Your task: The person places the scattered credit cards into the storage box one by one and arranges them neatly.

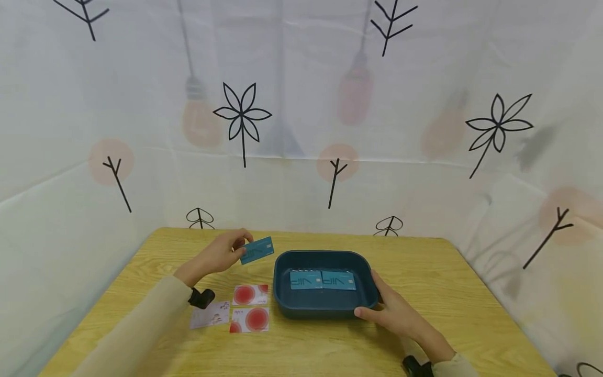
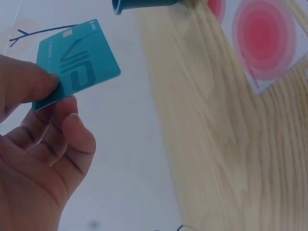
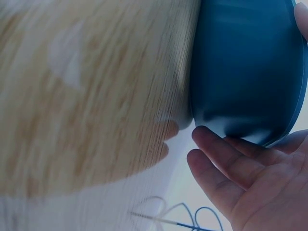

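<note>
My left hand (image 1: 226, 251) pinches a teal VIP card (image 1: 257, 250) between thumb and fingers, above the table and left of a dark blue plastic tray (image 1: 325, 313). In the left wrist view the thumb lies across the corner of the card's printed face. Inside the tray, two similar teal cards lie side by side, a left one (image 1: 305, 280) and a right one (image 1: 339, 280). My right hand (image 1: 398, 310) holds the tray's right end, thumb at the near corner. In the right wrist view, its fingers (image 3: 226, 156) lie along the tray's outer wall.
Left of the tray lie two white cards with red circles, a far one (image 1: 250, 295) and a near one (image 1: 249, 320). A pale patterned card (image 1: 210, 314) lies beside them, under the left wrist. Behind the wooden table (image 1: 424, 293) hangs a white printed cloth (image 1: 292, 193).
</note>
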A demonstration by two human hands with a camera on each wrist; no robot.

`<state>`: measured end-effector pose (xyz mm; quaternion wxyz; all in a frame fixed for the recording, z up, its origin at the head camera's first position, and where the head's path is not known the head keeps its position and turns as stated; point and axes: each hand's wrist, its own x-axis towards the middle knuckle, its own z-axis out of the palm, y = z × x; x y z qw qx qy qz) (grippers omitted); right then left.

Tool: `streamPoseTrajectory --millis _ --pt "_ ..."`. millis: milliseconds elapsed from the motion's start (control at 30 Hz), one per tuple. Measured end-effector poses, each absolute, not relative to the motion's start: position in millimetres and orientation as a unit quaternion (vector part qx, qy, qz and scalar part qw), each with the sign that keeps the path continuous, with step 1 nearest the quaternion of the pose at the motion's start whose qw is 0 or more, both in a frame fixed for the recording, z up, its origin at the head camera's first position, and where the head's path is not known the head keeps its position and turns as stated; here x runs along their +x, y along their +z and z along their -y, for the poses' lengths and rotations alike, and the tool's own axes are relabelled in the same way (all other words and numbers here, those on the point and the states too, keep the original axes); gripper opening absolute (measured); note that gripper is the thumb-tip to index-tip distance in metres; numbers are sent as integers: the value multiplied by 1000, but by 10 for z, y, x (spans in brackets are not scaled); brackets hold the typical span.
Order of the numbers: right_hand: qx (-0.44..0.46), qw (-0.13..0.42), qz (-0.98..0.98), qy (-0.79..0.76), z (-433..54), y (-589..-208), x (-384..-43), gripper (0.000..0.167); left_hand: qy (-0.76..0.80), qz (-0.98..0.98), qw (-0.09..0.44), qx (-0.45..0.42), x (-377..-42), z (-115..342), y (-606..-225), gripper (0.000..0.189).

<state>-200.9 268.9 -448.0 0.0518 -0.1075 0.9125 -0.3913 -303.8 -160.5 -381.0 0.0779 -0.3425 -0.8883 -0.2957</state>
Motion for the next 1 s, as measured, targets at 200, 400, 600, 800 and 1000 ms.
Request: streamPoseTrajectory --millis 200,400,600,800,1000 --pt "-102 51 -915 -387 -2692 -4476 -2019 110 -292 885 81 -353 -3080 1502 -3768 19" --pt "-105 46 -913 -391 -2688 -4463 -2019 109 -295 881 80 -363 -3100 1352 -3721 18" --pt "-100 45 -916 -387 -2682 -4471 -2006 110 -305 871 68 -379 -3061 1176 -3721 18" --pt "-101 45 -915 -388 -2677 -4467 -2007 110 -311 866 59 -388 -3019 1005 -3762 18" --pt "-103 49 -914 -390 -2683 -4469 -2006 110 -320 860 46 -396 -3012 875 -3838 21"
